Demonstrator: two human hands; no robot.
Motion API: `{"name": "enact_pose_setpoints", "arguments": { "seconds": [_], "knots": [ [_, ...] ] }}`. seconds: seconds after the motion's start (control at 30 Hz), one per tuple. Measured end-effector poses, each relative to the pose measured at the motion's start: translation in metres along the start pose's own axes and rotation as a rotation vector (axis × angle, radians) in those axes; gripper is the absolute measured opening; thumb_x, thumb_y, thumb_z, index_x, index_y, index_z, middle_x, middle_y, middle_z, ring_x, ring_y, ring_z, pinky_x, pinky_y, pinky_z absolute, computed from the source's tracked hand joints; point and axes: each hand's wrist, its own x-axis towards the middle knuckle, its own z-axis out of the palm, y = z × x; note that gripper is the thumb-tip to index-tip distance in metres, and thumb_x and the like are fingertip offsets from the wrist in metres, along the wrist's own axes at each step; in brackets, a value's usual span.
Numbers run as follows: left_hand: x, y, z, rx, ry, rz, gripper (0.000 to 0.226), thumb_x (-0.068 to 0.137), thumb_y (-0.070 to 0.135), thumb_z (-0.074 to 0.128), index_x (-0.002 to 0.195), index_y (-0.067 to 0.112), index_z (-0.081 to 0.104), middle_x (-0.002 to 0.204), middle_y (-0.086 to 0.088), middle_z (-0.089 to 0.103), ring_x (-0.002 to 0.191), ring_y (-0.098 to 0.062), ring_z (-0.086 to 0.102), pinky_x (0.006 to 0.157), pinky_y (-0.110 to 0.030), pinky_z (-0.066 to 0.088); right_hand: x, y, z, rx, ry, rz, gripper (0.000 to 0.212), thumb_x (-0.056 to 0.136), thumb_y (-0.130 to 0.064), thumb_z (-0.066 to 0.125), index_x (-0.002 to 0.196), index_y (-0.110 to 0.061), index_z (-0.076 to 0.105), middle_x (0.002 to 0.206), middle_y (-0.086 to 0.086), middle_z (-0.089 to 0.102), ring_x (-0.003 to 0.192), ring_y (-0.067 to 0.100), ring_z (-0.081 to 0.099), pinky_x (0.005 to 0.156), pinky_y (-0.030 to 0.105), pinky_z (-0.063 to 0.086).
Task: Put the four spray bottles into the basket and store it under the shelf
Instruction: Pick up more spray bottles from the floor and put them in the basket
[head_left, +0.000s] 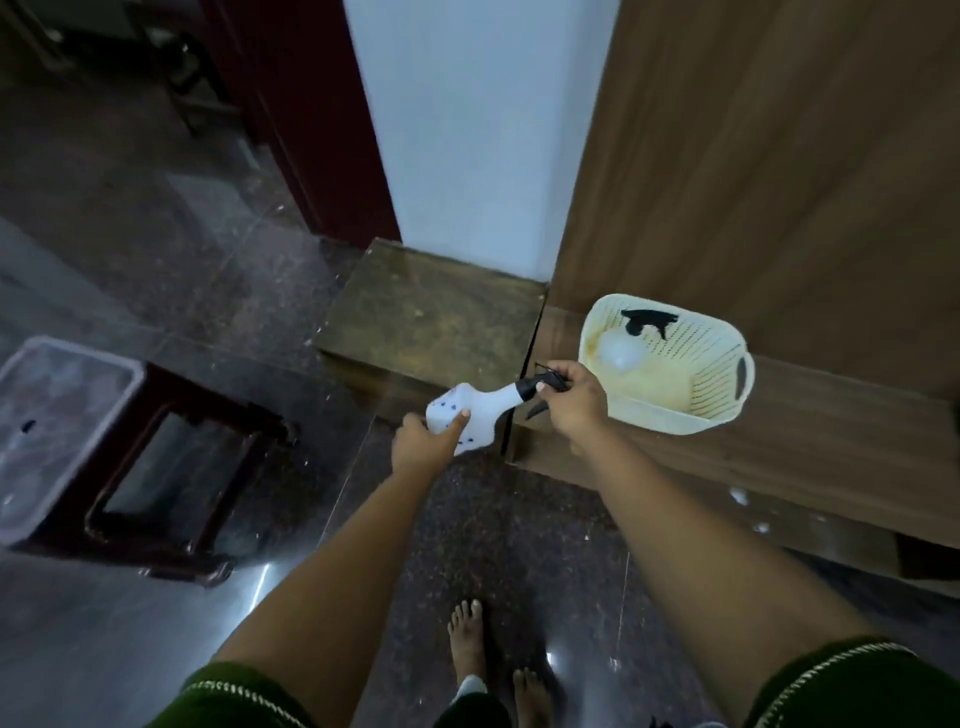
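Observation:
A white spray bottle (480, 413) with blue dots and a black trigger head lies nearly level between my hands, left of the basket. My left hand (423, 441) holds its fat base. My right hand (574, 402) grips its black nozzle end. The cream plastic basket (727, 384) stands on a low wooden ledge just right of my right hand. Inside it lies another white spray bottle (621, 353) with a black trigger head, leaning against the far wall.
A low brown wooden block (431, 312) sits against the white wall, left of the ledge. A dark red stool (171, 467) with a translucent plastic bin (52, 415) stands at the left. Tall wooden panelling (779, 156) rises behind the basket. My bare feet (493, 654) are on dark speckled floor.

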Motion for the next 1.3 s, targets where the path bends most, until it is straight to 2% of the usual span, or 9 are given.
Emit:
{"name": "enact_pose_setpoints", "arguments": {
  "seconds": [0.27,0.43,0.57,0.67,0.87,1.0,1.13,1.23,1.3],
  "knots": [
    [-0.005,0.09,0.072,-0.14,-0.38,-0.06,0.093,0.073,0.062,0.069,0.14,0.004,0.041,0.142,-0.015,0.05,0.123,-0.032,0.054,0.103,-0.043,0.046,0.018,-0.025,-0.126,0.06,0.14,-0.011,0.03,0.079,-0.009,0.073,0.109,-0.01,0.067,0.108,0.006,0.068,0.1,0.02,0.061,0.089,0.028,0.046],
    [-0.013,0.136,0.126,-0.198,-0.577,-0.071,0.079,0.073,0.055,0.073,0.133,0.008,0.052,0.133,-0.009,0.059,0.108,-0.024,0.063,0.097,-0.038,0.051,0.03,-0.024,-0.192,-0.068,0.262,-0.002,0.015,0.077,-0.021,0.075,0.091,-0.017,0.072,0.081,0.001,0.069,0.074,0.016,0.061,0.059,0.022,0.042],
    [-0.02,0.166,0.174,-0.287,-0.682,-0.101,0.061,0.08,0.041,0.073,0.126,0.005,0.057,0.132,-0.005,0.059,0.094,-0.017,0.065,0.084,-0.025,0.054,0.047,-0.02,-0.237,-0.182,0.299,-0.04,0.018,0.077,-0.023,0.075,0.095,-0.021,0.071,0.087,-0.004,0.064,0.081,0.013,0.058,0.069,0.017,0.037],
    [-0.018,0.184,0.207,-0.447,-0.749,-0.195,0.058,0.085,0.026,0.071,0.132,-0.001,0.05,0.14,-0.011,0.052,0.104,-0.023,0.064,0.088,-0.026,0.053,0.067,-0.017,-0.257,-0.257,0.257,-0.059,0.018,0.081,-0.022,0.072,0.099,-0.021,0.069,0.086,-0.002,0.063,0.075,0.013,0.057,0.058,0.018,0.038],
    [-0.012,0.209,0.266,-0.663,-0.744,-0.417,0.048,0.093,0.01,0.058,0.136,-0.001,0.041,0.133,-0.019,0.049,0.116,-0.035,0.055,0.102,-0.042,0.048,0.115,0.004,-0.277,-0.397,0.14,-0.108,0.023,0.084,-0.017,0.067,0.107,-0.017,0.067,0.109,0.008,0.063,0.097,0.021,0.059,0.077,0.02,0.036],
    [0.006,0.222,0.295,-0.828,-0.665,-0.55,0.021,0.095,0.011,0.052,0.113,0.005,0.044,0.114,-0.023,0.049,0.102,-0.036,0.055,0.099,-0.046,0.049,0.143,0.021,-0.275,-0.389,0.085,-0.143,0.018,0.082,-0.01,0.067,0.099,-0.015,0.068,0.108,0.007,0.062,0.098,0.022,0.06,0.079,0.022,0.04],
    [0.024,0.224,0.318,-0.903,-0.601,-0.572,0.017,0.097,0.011,0.049,0.109,-0.002,0.046,0.102,-0.024,0.053,0.089,-0.034,0.06,0.093,-0.044,0.053,0.164,0.041,-0.26,-0.344,0.037,-0.176,0.017,0.081,0.0,0.062,0.089,-0.014,0.069,0.096,0.0,0.057,0.084,0.018,0.056,0.073,0.019,0.038],
    [0.037,0.221,0.331,-0.88,-0.574,-0.566,0.012,0.096,0.007,0.048,0.104,-0.002,0.048,0.085,-0.017,0.051,0.063,-0.029,0.06,0.075,-0.044,0.058,0.183,0.056,-0.245,-0.346,0.043,-0.173,0.017,0.081,0.003,0.06,0.09,-0.009,0.068,0.1,0.01,0.061,0.09,0.024,0.058,0.078,0.026,0.043],
    [0.044,0.219,0.337,-0.83,-0.555,-0.569,0.009,0.097,0.006,0.046,0.103,-0.001,0.047,0.089,-0.015,0.048,0.068,-0.03,0.058,0.079,-0.043,0.054,0.194,0.063,-0.236,-0.354,0.06,-0.149,0.017,0.081,0.003,0.06,0.092,-0.007,0.068,0.102,0.014,0.061,0.091,0.025,0.057,0.073,0.019,0.037]
  ]
}}
